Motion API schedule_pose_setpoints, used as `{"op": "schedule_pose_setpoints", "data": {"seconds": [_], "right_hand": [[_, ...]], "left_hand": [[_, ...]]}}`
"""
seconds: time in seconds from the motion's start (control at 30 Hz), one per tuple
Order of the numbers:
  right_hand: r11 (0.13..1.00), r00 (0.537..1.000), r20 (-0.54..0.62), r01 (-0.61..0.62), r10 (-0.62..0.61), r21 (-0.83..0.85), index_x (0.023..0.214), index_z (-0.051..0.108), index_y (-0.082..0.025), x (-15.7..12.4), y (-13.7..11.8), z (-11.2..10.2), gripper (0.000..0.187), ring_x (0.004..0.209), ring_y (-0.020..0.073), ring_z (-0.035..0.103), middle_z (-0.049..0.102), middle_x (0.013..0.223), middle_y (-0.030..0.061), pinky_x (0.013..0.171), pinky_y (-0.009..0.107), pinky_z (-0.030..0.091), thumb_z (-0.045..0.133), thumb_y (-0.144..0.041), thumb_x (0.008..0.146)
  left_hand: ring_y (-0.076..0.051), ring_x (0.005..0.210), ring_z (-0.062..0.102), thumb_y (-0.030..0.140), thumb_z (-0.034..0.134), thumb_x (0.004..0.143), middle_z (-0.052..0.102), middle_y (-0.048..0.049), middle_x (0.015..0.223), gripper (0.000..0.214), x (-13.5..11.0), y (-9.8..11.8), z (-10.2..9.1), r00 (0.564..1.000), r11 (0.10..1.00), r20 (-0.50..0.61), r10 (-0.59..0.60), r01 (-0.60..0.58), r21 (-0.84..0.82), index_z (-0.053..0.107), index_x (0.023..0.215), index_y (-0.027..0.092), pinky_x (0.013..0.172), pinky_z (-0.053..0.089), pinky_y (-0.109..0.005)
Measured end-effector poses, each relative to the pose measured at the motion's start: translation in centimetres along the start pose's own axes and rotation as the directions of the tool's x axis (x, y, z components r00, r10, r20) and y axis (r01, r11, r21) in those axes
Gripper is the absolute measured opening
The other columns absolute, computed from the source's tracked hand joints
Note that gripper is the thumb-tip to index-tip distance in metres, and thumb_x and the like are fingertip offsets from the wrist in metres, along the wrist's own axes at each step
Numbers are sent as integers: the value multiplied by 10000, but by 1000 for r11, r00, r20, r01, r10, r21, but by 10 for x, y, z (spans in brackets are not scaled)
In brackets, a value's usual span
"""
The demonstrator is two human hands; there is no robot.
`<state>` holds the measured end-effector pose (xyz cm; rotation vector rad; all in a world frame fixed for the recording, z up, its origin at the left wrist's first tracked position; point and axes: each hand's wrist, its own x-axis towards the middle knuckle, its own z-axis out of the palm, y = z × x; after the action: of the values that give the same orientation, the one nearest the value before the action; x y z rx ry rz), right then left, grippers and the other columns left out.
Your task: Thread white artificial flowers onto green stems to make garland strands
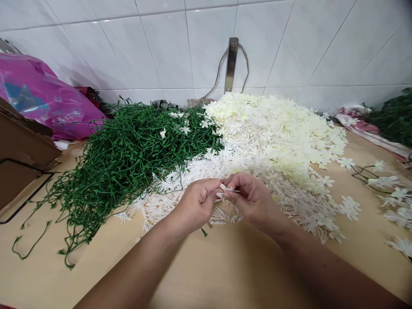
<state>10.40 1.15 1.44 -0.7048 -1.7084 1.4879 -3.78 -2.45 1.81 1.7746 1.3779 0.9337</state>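
A white flower piece (226, 189) is pinched between the fingertips of my left hand (196, 205) and right hand (251, 199), both closed on it, just above the heap of white pieces (193, 171). Green stems (122, 154) lie to the left and cream petals (280, 133) behind.

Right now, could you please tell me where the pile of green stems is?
In the head view, the pile of green stems lies left of centre on the table, beside the white petals, in front of the pink bag.
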Motion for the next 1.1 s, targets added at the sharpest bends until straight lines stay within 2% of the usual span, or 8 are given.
{"op": "schedule_pose_setpoints", "data": {"seconds": [0.17,0.23,0.43,0.6,0.73,0.87,0.93,1.1], "right_hand": [[996,996,-57,-66,63,-52,633,454,-174,3,-1,-3,211,585,99,475,519,638,1,550,244,385,594,-326,676],[994,993,-60,-106,105,-14,647,473,-168,5,0,-5,213,556,90,473,508,596,-13,534,236,385,605,-334,668],[925,979,35,-201,200,321,687,510,-169,8,14,-7,216,592,97,540,554,603,-21,629,275,460,637,-339,647],[864,970,81,-243,231,442,709,519,-174,8,18,-8,197,621,95,552,557,629,-30,706,308,468,654,-300,639],[880,968,61,-248,245,406,710,516,-176,8,14,-7,208,612,86,546,544,625,-35,684,282,458,673,-277,618],[932,978,-22,-193,210,306,675,511,-178,8,12,-6,223,577,83,522,529,594,-35,597,244,438,684,-293,595],[949,982,-40,-170,187,266,663,502,-178,8,12,-4,234,566,83,507,519,589,-34,572,238,424,682,-308,592],[972,988,2,-155,157,176,663,473,-180,6,9,-2,263,537,82,456,486,579,-29,519,230,370,650,-369,616]], "left_hand": [[-75,518,309,295,352,797,331,41,548,249,2,2,2,995,974,13,-96,97,-205,387,591,159,482,270,-195],[-74,522,315,337,363,798,342,42,551,264,2,3,1,993,962,18,-115,115,-246,409,612,155,489,278,-193],[-99,595,414,344,379,796,452,11,607,276,2,2,-4,993,983,5,-120,119,-137,494,651,139,572,334,-221],[-104,603,429,290,367,801,463,9,606,267,3,0,-6,999,999,-45,-29,31,44,508,627,145,572,339,-223],[-104,609,435,243,371,797,471,8,606,256,1,0,-8,995,983,-74,71,-57,172,527,616,151,575,332,-223],[-95,575,417,233,368,796,469,14,587,242,0,2,-7,995,984,-66,69,-57,167,527,631,154,552,324,-219],[-92,561,404,248,367,795,446,20,566,245,0,3,-6,998,994,-63,25,-18,109,511,621,151,538,323,-215],[-71,499,331,291,377,775,335,42,517,268,2,4,-1,997,982,-9,-82,79,-169,399,544,158,476,294,-194]]}}
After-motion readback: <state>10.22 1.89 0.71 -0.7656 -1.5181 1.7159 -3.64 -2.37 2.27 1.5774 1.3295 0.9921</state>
